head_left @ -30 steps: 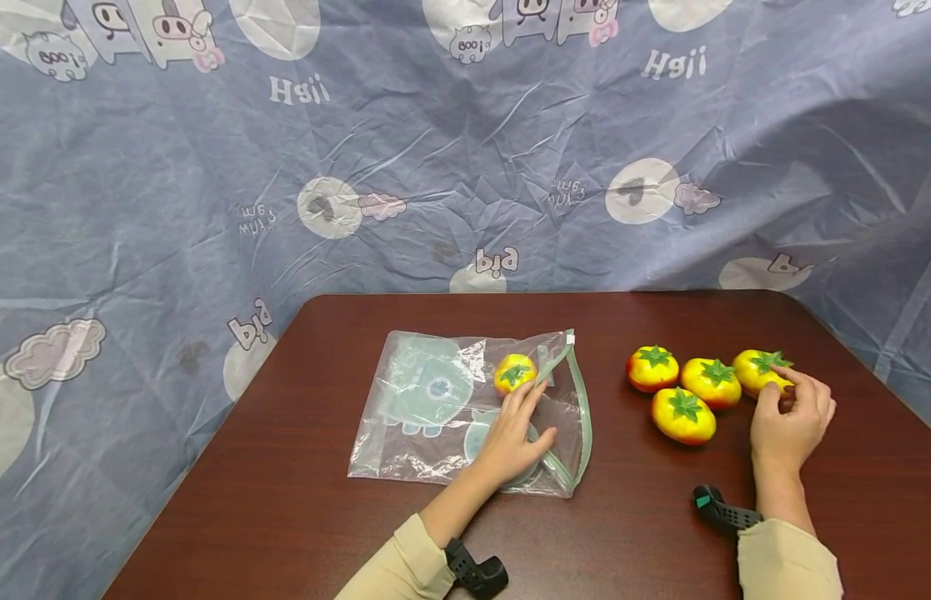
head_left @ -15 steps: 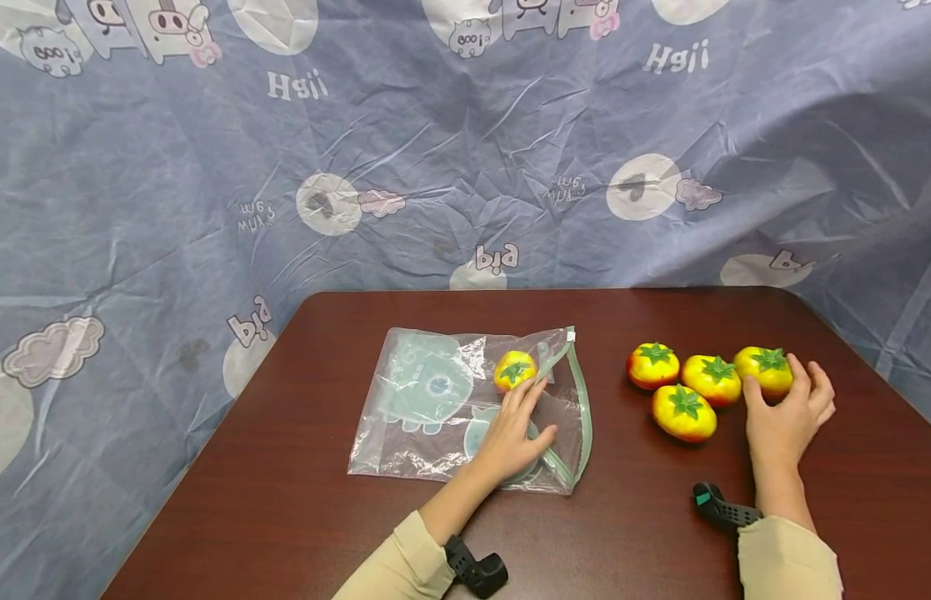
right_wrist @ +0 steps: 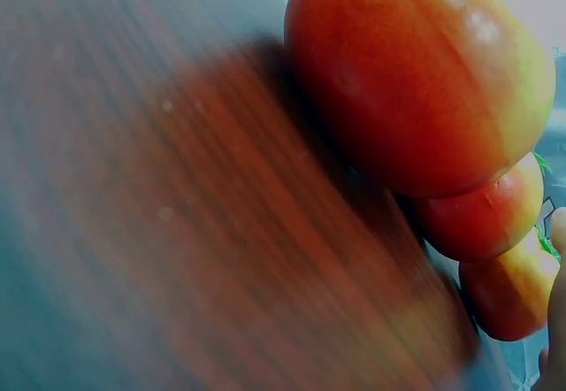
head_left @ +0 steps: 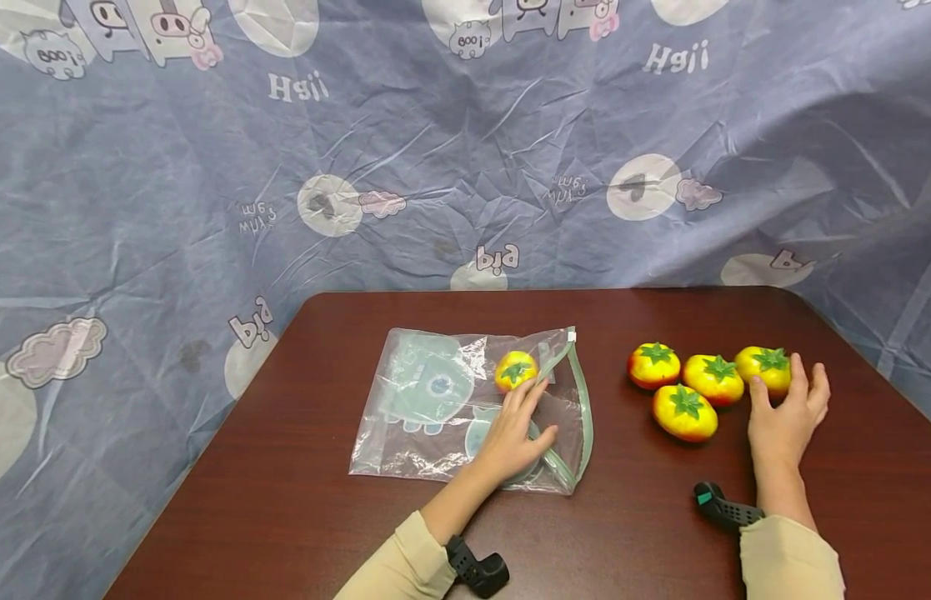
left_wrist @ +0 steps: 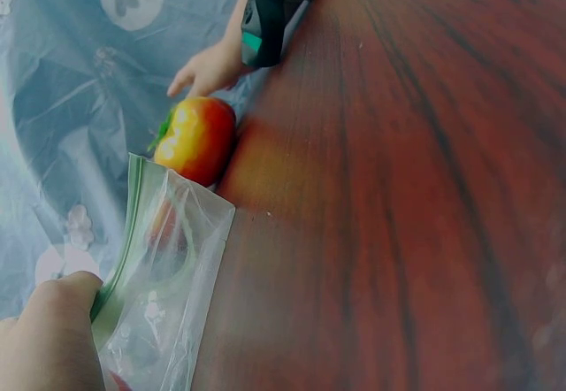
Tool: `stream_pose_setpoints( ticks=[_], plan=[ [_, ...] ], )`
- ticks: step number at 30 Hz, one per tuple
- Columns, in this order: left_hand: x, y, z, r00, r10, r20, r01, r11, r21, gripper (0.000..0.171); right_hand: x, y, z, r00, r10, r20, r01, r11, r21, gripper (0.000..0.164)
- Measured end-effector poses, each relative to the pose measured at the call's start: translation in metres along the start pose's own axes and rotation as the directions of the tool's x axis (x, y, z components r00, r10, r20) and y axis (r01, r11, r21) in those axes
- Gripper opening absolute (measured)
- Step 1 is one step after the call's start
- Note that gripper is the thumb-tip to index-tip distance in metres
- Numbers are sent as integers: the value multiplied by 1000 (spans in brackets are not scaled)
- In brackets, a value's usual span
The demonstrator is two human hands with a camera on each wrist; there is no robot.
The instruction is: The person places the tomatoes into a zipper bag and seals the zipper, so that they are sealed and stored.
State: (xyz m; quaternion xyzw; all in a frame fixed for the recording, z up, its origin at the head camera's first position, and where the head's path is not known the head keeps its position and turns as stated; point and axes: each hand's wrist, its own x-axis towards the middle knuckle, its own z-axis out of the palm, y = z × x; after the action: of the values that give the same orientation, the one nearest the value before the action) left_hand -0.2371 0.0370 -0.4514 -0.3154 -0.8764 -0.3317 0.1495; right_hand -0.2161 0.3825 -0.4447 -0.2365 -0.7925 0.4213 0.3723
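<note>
My left hand [head_left: 513, 437] lies with extended fingers on a clear zip bag [head_left: 405, 450] with a green edge, its fingertips beside a yellow tomato [head_left: 514, 369] inside. In the left wrist view, the thumb sits at the bag's green zip strip [left_wrist: 133, 210]. At the right, my right hand [head_left: 788, 421] holds the far-right tomato [head_left: 758, 367] between thumb and fingers; it rests among others on the table. Only a sliver of that hand shows at the edge of the right wrist view, past a large red-yellow tomato [right_wrist: 416, 81].
Three more tomatoes with green leafy tops are grouped left of the right hand: one at the back [head_left: 653, 367], a middle tomato [head_left: 713, 381] and a front tomato [head_left: 683, 417]. The brown table [head_left: 285, 517] ends at a blue printed cloth [head_left: 435, 125].
My right hand has lowered from above the far-right tomato, and its thumb and fingers have closed in around the sides. The left hand and the bag have stayed put.
</note>
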Motion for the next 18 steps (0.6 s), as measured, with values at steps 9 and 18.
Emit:
stream_pose_setpoints(
  ticks=[9, 18],
  plan=[
    [0, -1, 0, 1000, 7, -2, -7, 1000, -2, 66, 2, 5, -2, 992, 33, 125, -25, 997, -69, 60],
    [-1, -1, 0, 1000, 11, -9, -11, 1000, 0, 66, 2, 9, -2, 980, 61, 189, -34, 989, -145, 56]
  ],
)
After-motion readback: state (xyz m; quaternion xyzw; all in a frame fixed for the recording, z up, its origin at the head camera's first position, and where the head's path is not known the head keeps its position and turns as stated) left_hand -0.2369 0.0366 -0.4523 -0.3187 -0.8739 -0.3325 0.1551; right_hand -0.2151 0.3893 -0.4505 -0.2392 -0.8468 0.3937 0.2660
